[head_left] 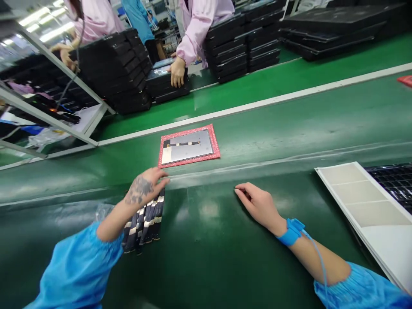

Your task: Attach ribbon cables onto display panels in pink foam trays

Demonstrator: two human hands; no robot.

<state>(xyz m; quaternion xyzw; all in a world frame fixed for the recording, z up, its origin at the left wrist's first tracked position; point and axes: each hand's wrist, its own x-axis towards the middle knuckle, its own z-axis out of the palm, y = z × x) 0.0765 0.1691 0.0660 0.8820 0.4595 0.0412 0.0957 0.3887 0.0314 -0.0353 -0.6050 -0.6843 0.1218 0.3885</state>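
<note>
My left hand hovers with its fingers stretched out and the thumb apart, nothing seen in it. Beneath and beside it lies a fanned bundle of dark flex cables with pale bands, partly covered by the hand and wrist. My right hand is held over the green work surface, fingers curled and thumb against the forefinger, with no object showing between them. Beyond my left fingertips, a flat grey display panel with one flex cable across it rests on a red bubble-wrap sheet.
White panels or sheets lie at the right beside a black tray. Across the green belt stand stacks of black trays; a co-worker's hand touches one. A metal frame rises at the left.
</note>
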